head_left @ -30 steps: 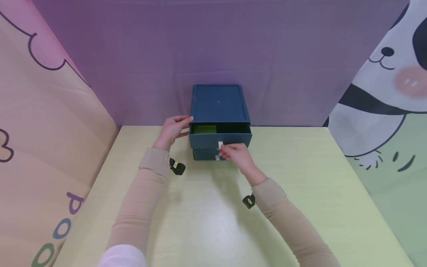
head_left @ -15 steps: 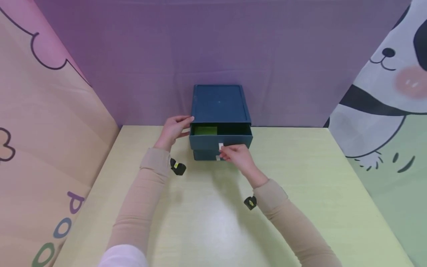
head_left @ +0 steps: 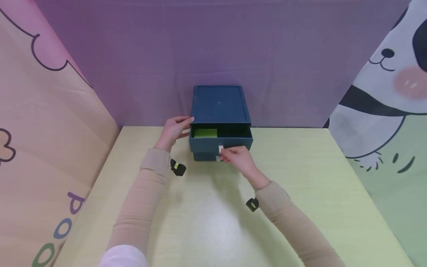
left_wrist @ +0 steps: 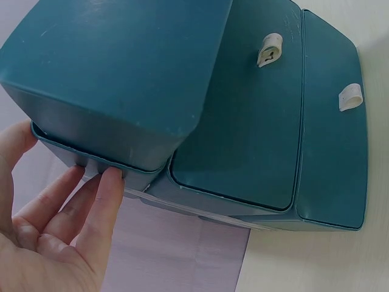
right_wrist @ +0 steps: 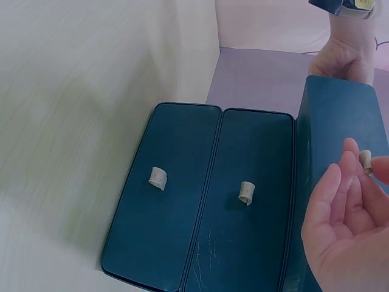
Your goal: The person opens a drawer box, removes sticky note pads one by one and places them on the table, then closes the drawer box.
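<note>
A dark blue drawer cabinet [head_left: 218, 104] stands at the back of the table. Its top drawer [head_left: 203, 144] is pulled partway out, and a flat green thing [head_left: 205, 133] shows inside at the left. My right hand [head_left: 239, 157] pinches the whitish loop pull [right_wrist: 365, 160] on that drawer's front between thumb and fingers. My left hand [head_left: 171, 131] rests against the cabinet's left side, near the upper front corner. In the left wrist view, the fairly straight fingers [left_wrist: 103, 207] of this hand touch the side below the pulled-out drawer front, with the thumb at the upper edge.
Two closed drawers, a middle drawer [right_wrist: 252, 152] and a bottom drawer [right_wrist: 167, 140], each carry a whitish loop pull. The pale table [head_left: 300, 185] reaches a purple backdrop [head_left: 283, 66] behind the cabinet. Printed cloths flank both sides.
The top drawer has come slightly further out towards me, and more of the green thing shows. My right hand has moved back with the pull. My left hand has stayed in place.
</note>
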Motion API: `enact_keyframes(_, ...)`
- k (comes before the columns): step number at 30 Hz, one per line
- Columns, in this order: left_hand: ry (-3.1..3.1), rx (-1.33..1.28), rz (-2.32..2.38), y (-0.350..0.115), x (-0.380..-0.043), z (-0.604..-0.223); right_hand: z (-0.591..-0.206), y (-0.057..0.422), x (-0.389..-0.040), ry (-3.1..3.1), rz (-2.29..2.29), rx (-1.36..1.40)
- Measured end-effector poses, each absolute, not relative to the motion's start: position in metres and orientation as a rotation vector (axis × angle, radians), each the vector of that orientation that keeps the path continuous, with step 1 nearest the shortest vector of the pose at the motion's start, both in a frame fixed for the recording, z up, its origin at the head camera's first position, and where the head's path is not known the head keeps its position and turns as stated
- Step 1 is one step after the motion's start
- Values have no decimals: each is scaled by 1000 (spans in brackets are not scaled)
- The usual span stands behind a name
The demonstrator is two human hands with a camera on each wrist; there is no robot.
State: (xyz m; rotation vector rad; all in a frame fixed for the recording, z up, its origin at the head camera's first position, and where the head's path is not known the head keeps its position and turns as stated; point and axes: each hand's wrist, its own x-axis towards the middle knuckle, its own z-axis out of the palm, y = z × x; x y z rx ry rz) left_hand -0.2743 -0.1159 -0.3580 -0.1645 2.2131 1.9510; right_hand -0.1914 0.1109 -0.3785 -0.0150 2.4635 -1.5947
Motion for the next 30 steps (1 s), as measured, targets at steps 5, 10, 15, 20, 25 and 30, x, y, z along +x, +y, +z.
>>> enact_keyframes(5, 2213, -175, 1948, -117, -275, -358, -379, 111, -191, 2466, -1610, -39)
enact_keyframes(10, 2213, -186, 1946, -116, -276, -359, -380, 111, -191, 2456, -1622, -50)
enact_keyframes(15, 2206, -193, 1955, -115, -276, -359, -378, 112, -189, 2441, -1618, -45)
enact_keyframes(20, 2205, -185, 1955, -115, -276, -359, -378, 113, -187, 2436, -1618, -71)
enact_keyframes(25, 2198, -177, 1956, -116, -276, -359, -378, 113, -185, 2441, -1607, -84)
enact_keyframes(30, 2198, -176, 1950, -116, -276, -359, -377, 113, -183, 2439, -1604, -94)
